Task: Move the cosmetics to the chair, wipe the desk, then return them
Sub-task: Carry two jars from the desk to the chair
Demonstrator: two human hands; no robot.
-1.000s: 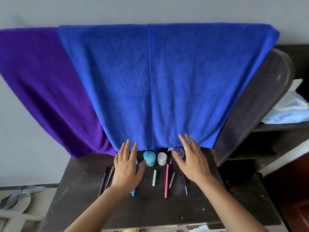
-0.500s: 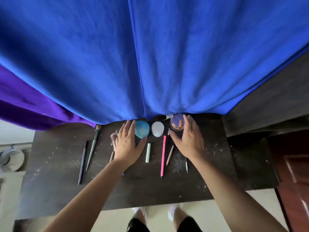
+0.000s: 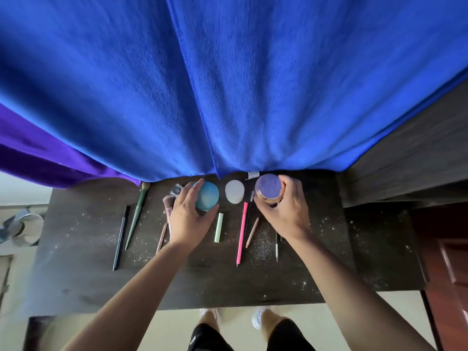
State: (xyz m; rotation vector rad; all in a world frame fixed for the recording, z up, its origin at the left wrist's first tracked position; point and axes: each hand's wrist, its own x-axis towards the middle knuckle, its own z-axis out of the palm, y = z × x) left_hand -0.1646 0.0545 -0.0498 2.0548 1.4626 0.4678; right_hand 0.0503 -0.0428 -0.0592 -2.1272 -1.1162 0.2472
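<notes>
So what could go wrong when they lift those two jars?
The left hand grips the teal jar and the right hand the purple-lidded jar, with the white jar close between; lifting could knock it over. The blue towel hangs down right behind them, so a jar might snag it. A wrist could also roll the pink pen off the desk.

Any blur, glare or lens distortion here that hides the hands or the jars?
Head view: wide-angle bowing; the hanging blue towel balloons, the dark wooden desk curves. Head view: soft light, no harsh glare; the amber jar has a bluish lid. Head view: the right hand gripping it smears slightly; the left hand on the round teal jar is sharp.
</notes>
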